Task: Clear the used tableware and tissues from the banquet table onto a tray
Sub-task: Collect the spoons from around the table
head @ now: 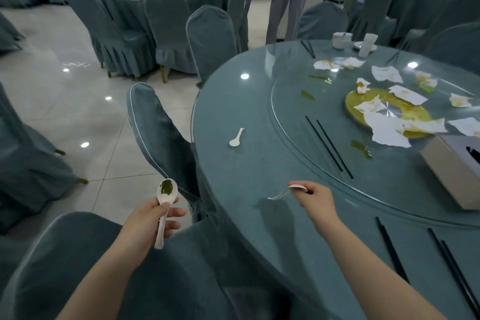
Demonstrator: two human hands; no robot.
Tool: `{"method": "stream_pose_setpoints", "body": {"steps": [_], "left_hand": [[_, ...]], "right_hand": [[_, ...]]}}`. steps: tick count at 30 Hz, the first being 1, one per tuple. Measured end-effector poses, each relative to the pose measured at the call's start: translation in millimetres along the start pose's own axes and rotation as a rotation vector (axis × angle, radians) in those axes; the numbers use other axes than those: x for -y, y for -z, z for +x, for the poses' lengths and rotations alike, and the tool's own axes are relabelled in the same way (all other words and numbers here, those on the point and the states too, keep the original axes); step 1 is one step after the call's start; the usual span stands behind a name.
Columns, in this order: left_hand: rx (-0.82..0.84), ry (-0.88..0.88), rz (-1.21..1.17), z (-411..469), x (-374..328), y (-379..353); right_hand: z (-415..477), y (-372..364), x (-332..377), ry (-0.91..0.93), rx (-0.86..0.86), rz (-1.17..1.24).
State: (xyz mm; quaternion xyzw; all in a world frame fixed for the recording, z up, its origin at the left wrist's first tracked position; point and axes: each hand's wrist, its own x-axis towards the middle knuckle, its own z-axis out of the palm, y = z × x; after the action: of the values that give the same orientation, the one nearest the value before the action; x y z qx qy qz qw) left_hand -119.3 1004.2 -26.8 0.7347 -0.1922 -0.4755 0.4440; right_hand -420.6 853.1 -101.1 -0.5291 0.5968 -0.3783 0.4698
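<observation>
My left hand (153,218) grips a white soup spoon (165,205) with a green smear in its bowl, held over a chair left of the round banquet table (249,163). My right hand (314,200) pinches the handle of a second white spoon (279,195) just above the table's near edge. A third white spoon (237,138) lies on the table farther back. Crumpled, stained tissues (387,130) lie scattered around a yellow plate (415,112) on the glass turntable. Black chopsticks (330,147) lie in pairs near the turntable rim and at the near right.
A grey tissue box (452,171) stands at the right. A white bowl (342,40) and cup (367,44) stand at the table's far side. Covered chairs (166,138) ring the table. A person (288,0) stands beyond it.
</observation>
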Motion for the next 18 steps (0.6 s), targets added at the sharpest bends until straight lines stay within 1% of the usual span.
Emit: {"method": "stream_pose_setpoints", "body": {"steps": [4, 8, 10, 12, 15, 18], "left_hand": [[-0.018, -0.009, -0.017, 12.5, -7.8, 10.3], [-0.081, -0.002, -0.047, 32.2, -22.3, 16.4], [-0.108, 0.010, -0.063, 39.7, -27.9, 17.5], [-0.132, 0.023, -0.060, 47.1, -32.9, 17.9], [-0.179, 0.044, -0.067, 58.6, -42.0, 20.6], [-0.217, 0.031, -0.080, 70.6, -53.7, 22.4]], "right_hand": [[26.0, -22.2, 17.9, -0.081, 0.040, 0.146], [67.7, -48.5, 35.6, -0.072, 0.099, 0.135], [88.4, -63.6, 39.8, -0.024, 0.160, 0.024], [108.6, -78.1, 42.7, 0.035, 0.213, -0.140], [142.3, -98.8, 45.6, 0.119, 0.283, -0.462], [180.3, -121.7, 50.8, 0.238, 0.374, -0.797]]}}
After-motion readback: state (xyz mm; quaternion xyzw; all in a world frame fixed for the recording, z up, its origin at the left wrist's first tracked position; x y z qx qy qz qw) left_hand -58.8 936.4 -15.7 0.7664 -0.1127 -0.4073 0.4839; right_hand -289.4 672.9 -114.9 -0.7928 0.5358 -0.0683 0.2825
